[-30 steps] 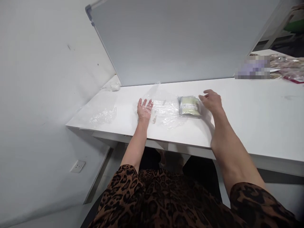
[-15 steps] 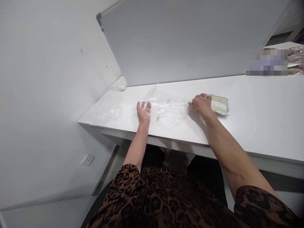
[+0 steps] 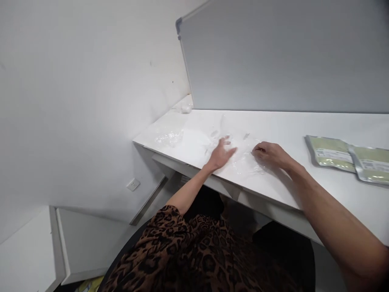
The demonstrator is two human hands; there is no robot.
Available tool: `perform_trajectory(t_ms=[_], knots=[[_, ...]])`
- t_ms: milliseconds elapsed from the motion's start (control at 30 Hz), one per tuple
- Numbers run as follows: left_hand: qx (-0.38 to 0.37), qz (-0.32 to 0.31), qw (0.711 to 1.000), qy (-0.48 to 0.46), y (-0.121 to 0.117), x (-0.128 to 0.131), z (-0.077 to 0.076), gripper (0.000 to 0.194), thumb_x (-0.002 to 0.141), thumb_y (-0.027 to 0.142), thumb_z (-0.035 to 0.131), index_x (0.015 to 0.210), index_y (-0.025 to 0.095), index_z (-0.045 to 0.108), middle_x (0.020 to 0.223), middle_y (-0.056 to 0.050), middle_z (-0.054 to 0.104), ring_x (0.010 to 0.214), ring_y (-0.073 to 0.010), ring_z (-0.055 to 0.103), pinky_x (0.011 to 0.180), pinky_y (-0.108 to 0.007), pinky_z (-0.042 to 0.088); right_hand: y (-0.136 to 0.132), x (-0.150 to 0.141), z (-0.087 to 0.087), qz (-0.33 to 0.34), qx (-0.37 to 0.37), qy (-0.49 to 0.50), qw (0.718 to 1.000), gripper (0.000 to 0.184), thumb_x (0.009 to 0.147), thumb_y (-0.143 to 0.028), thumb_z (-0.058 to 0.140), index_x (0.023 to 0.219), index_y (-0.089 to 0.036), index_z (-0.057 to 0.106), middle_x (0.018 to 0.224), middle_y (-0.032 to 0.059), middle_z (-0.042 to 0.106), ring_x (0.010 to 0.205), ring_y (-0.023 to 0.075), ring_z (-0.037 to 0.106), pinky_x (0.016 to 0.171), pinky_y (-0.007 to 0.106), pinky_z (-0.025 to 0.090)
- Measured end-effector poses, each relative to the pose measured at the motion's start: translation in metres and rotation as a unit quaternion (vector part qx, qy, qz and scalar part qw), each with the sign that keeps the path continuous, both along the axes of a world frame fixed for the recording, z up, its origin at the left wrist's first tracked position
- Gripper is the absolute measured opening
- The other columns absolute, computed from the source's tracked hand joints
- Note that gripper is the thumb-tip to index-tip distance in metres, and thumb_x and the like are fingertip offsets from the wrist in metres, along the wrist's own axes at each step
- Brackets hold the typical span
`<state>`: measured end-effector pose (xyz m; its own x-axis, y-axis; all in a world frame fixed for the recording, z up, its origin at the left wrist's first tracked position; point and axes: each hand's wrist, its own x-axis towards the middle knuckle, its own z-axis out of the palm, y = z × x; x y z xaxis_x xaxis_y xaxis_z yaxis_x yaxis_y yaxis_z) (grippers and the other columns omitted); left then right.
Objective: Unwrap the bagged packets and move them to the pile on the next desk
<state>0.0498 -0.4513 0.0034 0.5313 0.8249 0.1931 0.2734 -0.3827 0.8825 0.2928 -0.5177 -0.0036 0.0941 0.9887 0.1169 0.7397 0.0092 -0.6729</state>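
Note:
A crumpled clear plastic sheet (image 3: pixel 240 158), perhaps a bag, lies on the white table (image 3: pixel 282 125) in front of me. My left hand (image 3: pixel 221 154) rests over its left part, palm down with the fingers apart. At the sheet's right side, the curled fingers of my right hand (image 3: pixel 270 155) pinch its edge. Two green and silver pouches with white labels lie to the right of that hand, apart from it: one pouch (image 3: pixel 330 154) nearer, and the other pouch (image 3: pixel 372 164) beside it, their edges meeting.
More clear plastic (image 3: pixel 168 138) lies at the table's left end, with a small crumpled piece (image 3: pixel 186 108) in the back corner. A large grey-white board (image 3: pixel 273 56) stands along the back edge. The wall (image 3: pixel 91 101) borders the left, with a socket (image 3: pixel 133 184) below table height.
My left hand has turned from palm up to palm down over the plastic. My right hand is now clear of the pouch it was against. The view has swung left.

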Motion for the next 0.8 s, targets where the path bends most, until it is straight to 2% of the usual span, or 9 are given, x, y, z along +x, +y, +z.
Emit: perform_trajectory(t_ms=[100, 200, 267, 333, 433, 500, 567, 667, 800], knots=[[0.112, -0.101, 0.971, 0.186, -0.008, 0.01, 0.005, 0.092, 0.082, 0.063, 0.078, 0.158, 0.028, 0.039, 0.171, -0.019, 0.036, 0.148, -0.0418, 0.05, 0.117, -0.057, 0.047, -0.01, -0.008, 0.007, 0.059, -0.06, 0.161, 0.983, 0.044, 0.084, -0.064, 0.069, 0.089, -0.021, 0.072, 0.077, 0.0028, 0.067, 0.071, 0.0194, 0.057, 0.069, 0.034, 0.048], [0.162, -0.147, 0.936, 0.275, -0.008, 0.023, 0.003, 0.062, 0.094, 0.049, 0.066, 0.15, 0.028, 0.051, 0.16, -0.017, 0.05, 0.144, -0.0387, 0.053, 0.115, -0.055, 0.048, -0.017, -0.014, 0.011, 0.118, -0.091, 0.286, 0.947, 0.051, 0.078, -0.07, 0.081, 0.093, -0.022, 0.075, 0.089, 0.0047, 0.072, 0.081, 0.0211, 0.062, 0.078, 0.036, 0.052], [0.158, -0.145, 0.934, 0.285, -0.004, 0.025, 0.003, 0.039, 0.1, 0.031, 0.054, 0.139, 0.026, 0.059, 0.147, -0.015, 0.061, 0.133, -0.0341, 0.062, 0.109, -0.051, 0.052, -0.018, -0.014, 0.013, 0.097, -0.072, 0.327, 0.937, 0.049, 0.071, -0.067, 0.089, 0.091, -0.023, 0.077, 0.097, 0.0064, 0.075, 0.091, 0.0232, 0.064, 0.087, 0.037, 0.052], [0.132, -0.095, 0.956, 0.245, 0.005, 0.017, 0.008, 0.037, 0.099, 0.019, 0.051, 0.134, 0.025, 0.061, 0.135, -0.013, 0.068, 0.122, -0.0321, 0.066, 0.106, -0.049, 0.052, -0.017, -0.012, 0.014, 0.052, -0.039, 0.339, 0.939, 0.05, 0.066, -0.066, 0.093, 0.091, -0.025, 0.079, 0.1, 0.0069, 0.075, 0.095, 0.0241, 0.064, 0.09, 0.037, 0.051], [0.092, 0.075, 0.99, 0.072, 0.032, -0.017, 0.029, 0.034, 0.095, 0.009, 0.054, 0.122, 0.026, 0.064, 0.113, -0.009, 0.071, 0.114, -0.0313, 0.067, 0.109, -0.049, 0.049, -0.013, -0.005, 0.012, 0.015, -0.009, 0.326, 0.945, 0.051, 0.064, -0.068, 0.092, 0.092, -0.026, 0.082, 0.102, 0.0079, 0.074, 0.099, 0.0253, 0.065, 0.09, 0.039, 0.051], [0.076, 0.192, 0.975, -0.085, 0.057, -0.053, 0.045, 0.026, 0.092, 0.004, 0.056, 0.104, 0.024, 0.067, 0.104, -0.007, 0.068, 0.119, -0.0308, 0.063, 0.114, -0.046, 0.047, -0.011, -0.001, 0.009, 0.011, -0.01, 0.316, 0.949, 0.049, 0.067, -0.067, 0.091, 0.093, -0.027, 0.082, 0.103, 0.0085, 0.074, 0.099, 0.0257, 0.066, 0.091, 0.039, 0.052], [0.075, 0.268, 0.948, -0.155, 0.082, -0.095, 0.057, 0.023, 0.088, 0.002, 0.058, 0.092, 0.024, 0.065, 0.105, -0.008, 0.065, 0.13, -0.0312, 0.057, 0.119, -0.044, 0.044, -0.01, 0.001, 0.006, 0.011, -0.038, 0.305, 0.952, 0.046, 0.071, -0.066, 0.089, 0.096, -0.027, 0.082, 0.105, 0.0089, 0.075, 0.1, 0.0261, 0.067, 0.091, 0.039, 0.053], [0.092, 0.339, 0.936, -0.026, 0.111, -0.154, 0.057, 0.018, 0.081, 0.007, 0.071, 0.085, 0.022, 0.062, 0.129, -0.013, 0.061, 0.147, -0.0346, 0.045, 0.127, -0.045, 0.033, -0.01, -0.001, 0.006, 0.015, -0.112, 0.292, 0.95, 0.045, 0.075, -0.066, 0.087, 0.1, -0.029, 0.082, 0.107, 0.0087, 0.077, 0.098, 0.0268, 0.068, 0.084, 0.037, 0.055], [0.021, 0.371, 0.916, 0.153, 0.129, -0.201, 0.031, 0.029, 0.075, 0.03, 0.086, 0.084, 0.02, 0.06, 0.139, -0.021, 0.061, 0.154, -0.0422, 0.037, 0.131, -0.051, 0.022, -0.013, -0.007, 0.012, 0.021, -0.136, 0.283, 0.949, 0.041, 0.076, -0.066, 0.084, 0.099, -0.032, 0.082, 0.105, 0.0065, 0.077, 0.094, 0.0265, 0.068, 0.077, 0.034, 0.056]])
